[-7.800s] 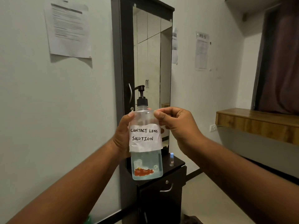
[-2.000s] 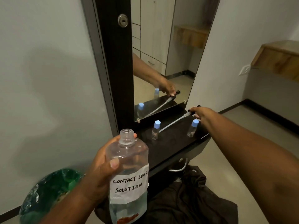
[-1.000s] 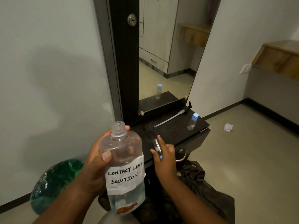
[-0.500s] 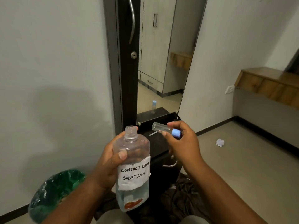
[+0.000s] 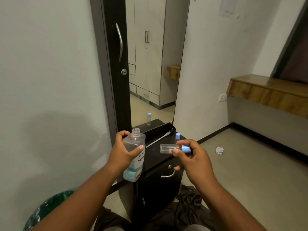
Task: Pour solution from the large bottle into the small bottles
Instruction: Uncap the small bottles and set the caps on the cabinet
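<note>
Cap's on the small bottle (image 5: 168,148) in my right hand (image 5: 194,158), prob. tight; unscrew before pouring. Left hand (image 5: 124,151) grips the open contact lens solution bottle (image 5: 134,155) — keep it upright.

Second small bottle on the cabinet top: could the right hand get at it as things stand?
Probably not yet. The right hand is full, pinching a capped small bottle. The second small bottle stands just beyond it on the cabinet top, path otherwise open.
</note>
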